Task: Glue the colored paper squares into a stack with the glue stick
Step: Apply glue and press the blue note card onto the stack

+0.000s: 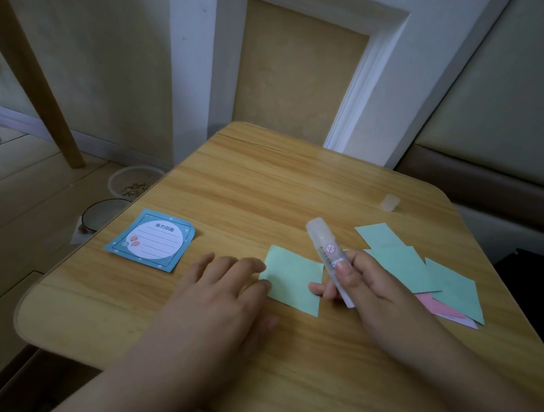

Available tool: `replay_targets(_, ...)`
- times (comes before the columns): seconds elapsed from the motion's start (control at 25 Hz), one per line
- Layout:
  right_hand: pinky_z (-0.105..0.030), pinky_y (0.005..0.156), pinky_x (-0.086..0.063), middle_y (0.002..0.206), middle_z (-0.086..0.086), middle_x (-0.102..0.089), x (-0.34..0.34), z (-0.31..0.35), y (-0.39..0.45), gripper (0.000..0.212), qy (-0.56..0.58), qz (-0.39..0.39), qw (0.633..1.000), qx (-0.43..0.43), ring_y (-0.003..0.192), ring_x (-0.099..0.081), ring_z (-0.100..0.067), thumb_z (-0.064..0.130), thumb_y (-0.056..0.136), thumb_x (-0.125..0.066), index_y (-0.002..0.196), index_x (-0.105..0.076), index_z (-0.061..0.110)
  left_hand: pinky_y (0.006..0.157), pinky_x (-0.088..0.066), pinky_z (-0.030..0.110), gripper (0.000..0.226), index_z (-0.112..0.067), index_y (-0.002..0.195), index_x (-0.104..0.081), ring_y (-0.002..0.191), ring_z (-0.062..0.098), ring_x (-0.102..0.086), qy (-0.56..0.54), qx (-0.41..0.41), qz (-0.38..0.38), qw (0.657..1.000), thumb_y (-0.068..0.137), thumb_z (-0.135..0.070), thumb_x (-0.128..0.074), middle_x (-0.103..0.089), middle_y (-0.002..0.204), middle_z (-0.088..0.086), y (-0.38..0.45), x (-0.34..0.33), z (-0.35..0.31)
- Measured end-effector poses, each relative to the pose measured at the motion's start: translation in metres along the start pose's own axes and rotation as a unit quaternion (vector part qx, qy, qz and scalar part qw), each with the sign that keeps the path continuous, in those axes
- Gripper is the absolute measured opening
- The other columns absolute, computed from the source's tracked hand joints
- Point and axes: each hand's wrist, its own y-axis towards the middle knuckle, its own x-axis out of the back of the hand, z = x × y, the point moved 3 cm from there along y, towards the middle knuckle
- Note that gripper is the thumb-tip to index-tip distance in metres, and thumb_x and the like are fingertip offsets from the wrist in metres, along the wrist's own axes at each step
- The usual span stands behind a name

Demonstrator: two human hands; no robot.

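Note:
One green paper square [293,279] lies flat on the wooden table [265,190]. My left hand [228,284] rests flat on the table, its fingertips touching that square's left edge. My right hand [360,286] grips a translucent glue stick [327,254], uncapped end pointing up and away, above the square's right edge. Further right lies a loose pile of green squares [416,266] overlapping pink squares [440,307] beneath them.
The glue stick's clear cap [389,202] stands near the table's far right edge. A blue notepad with a white lined circle [152,240] lies at the left. On the floor to the left are two bowls [132,182].

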Motion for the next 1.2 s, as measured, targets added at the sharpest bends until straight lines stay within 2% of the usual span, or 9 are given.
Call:
replay_targets(0.12, -0.028, 0.088, -0.046, 0.086, 0.015, -0.069, -0.008, -0.001, -0.013, 0.039, -0.01, -0.052, 0.998, -0.02, 0.093, -0.065, 0.001, 0.056, 0.084, -0.032, 0.087, -0.053, 0.023, 0.086, -0.048, 0.042, 0.04, -0.019, 0.095, -0.071, 0.084, 0.02, -0.063, -0.004, -0.029, -0.027, 0.999, 0.084, -0.045, -0.042, -0.065, 0.094, -0.003, -0.002, -0.001, -0.013)
replay_targets(0.24, -0.021, 0.081, -0.045, 0.083, 0.016, -0.071, -0.015, 0.002, -0.019, 0.035, 0.006, -0.085, 0.995, -0.042, 0.087, -0.065, 0.001, 0.051, 0.089, -0.034, 0.088, -0.056, 0.024, 0.086, -0.047, 0.044, 0.04, -0.022, 0.085, -0.072, 0.078, 0.018, -0.062, 0.003, -0.06, -0.033, 0.998, 0.083, -0.048, -0.042, -0.063, 0.083, -0.006, -0.002, -0.007, -0.024)
replay_targets(0.36, -0.026, 0.076, -0.05, 0.076, 0.002, -0.071, -0.009, 0.006, -0.015, 0.033, 0.063, -0.077, 0.993, -0.059, 0.073, -0.07, -0.006, 0.047, 0.086, -0.043, 0.091, -0.059, 0.018, 0.087, -0.051, 0.046, 0.04, -0.025, 0.078, -0.072, 0.078, 0.015, -0.065, 0.005, -0.056, -0.024, 0.998, 0.081, -0.049, -0.04, -0.066, 0.082, -0.01, -0.002, -0.009, -0.024)
replay_targets(0.56, -0.017, 0.054, -0.042, 0.068, 0.004, -0.067, 0.027, 0.015, -0.001, 0.017, -0.136, -0.064, 0.988, -0.025, 0.054, -0.057, -0.006, 0.049, 0.079, -0.058, 0.092, -0.061, 0.038, 0.088, -0.048, 0.051, 0.039, -0.026, 0.079, -0.072, 0.081, 0.014, -0.066, 0.018, -0.054, -0.036, 0.998, 0.081, -0.049, -0.039, -0.069, 0.089, -0.012, -0.003, -0.009, -0.022)
replay_targets(0.72, -0.015, 0.046, -0.038, 0.073, 0.01, -0.066, 0.025, 0.031, 0.016, 0.009, -0.149, -0.088, 0.985, 0.024, 0.061, -0.057, -0.009, 0.038, 0.075, -0.068, 0.075, -0.067, 0.029, 0.089, -0.049, 0.052, 0.038, -0.027, 0.075, -0.071, 0.081, 0.015, -0.066, 0.02, -0.058, -0.045, 0.997, 0.081, -0.049, -0.041, -0.068, 0.086, -0.01, -0.001, -0.012, -0.022)
replay_targets(0.84, -0.013, 0.041, -0.034, 0.057, 0.008, -0.059, 0.013, 0.039, 0.034, 0.016, -0.169, -0.074, 0.981, 0.056, 0.047, -0.048, -0.003, 0.038, 0.075, -0.067, 0.073, -0.068, 0.022, 0.087, -0.051, 0.052, 0.039, -0.025, 0.074, -0.074, 0.083, 0.015, -0.066, 0.013, -0.063, -0.061, 0.996, 0.08, -0.047, -0.043, -0.069, 0.088, -0.01, -0.001, -0.014, -0.024)
replay_targets(1.0, -0.012, 0.041, -0.03, 0.048, 0.011, -0.047, 0.003, 0.045, 0.051, 0.028, -0.197, -0.061, 0.975, 0.076, 0.043, -0.04, -0.003, 0.042, 0.076, -0.066, 0.069, -0.064, 0.015, 0.085, -0.053, 0.045, 0.042, -0.021, 0.078, -0.077, 0.081, 0.014, -0.068, -0.003, -0.07, -0.063, 0.996, 0.079, -0.046, -0.042, -0.07, 0.086, -0.009, 0.0, -0.018, -0.027)
replay_targets(1.12, -0.013, 0.043, -0.031, 0.051, 0.01, -0.053, -0.002, 0.047, 0.054, 0.027, -0.189, -0.036, 0.978, 0.081, 0.044, -0.042, -0.001, 0.044, 0.076, -0.066, 0.065, -0.063, 0.02, 0.088, -0.049, 0.035, 0.042, -0.02, 0.081, -0.077, 0.081, 0.015, -0.067, -0.019, -0.066, -0.052, 0.996, 0.079, -0.046, -0.044, -0.07, 0.087, -0.009, 0.0, -0.021, -0.025)
replay_targets(1.2, -0.014, 0.043, -0.032, 0.057, 0.006, -0.058, -0.003, 0.045, 0.053, 0.026, -0.187, -0.027, 0.979, 0.081, 0.045, -0.042, -0.001, 0.044, 0.076, -0.065, 0.064, -0.063, 0.022, 0.081, -0.044, 0.03, 0.041, -0.019, 0.08, -0.077, 0.079, 0.016, -0.066, -0.025, -0.064, -0.043, 0.997, 0.079, -0.045, -0.045, -0.069, 0.086, -0.008, -0.001, -0.02, -0.026)
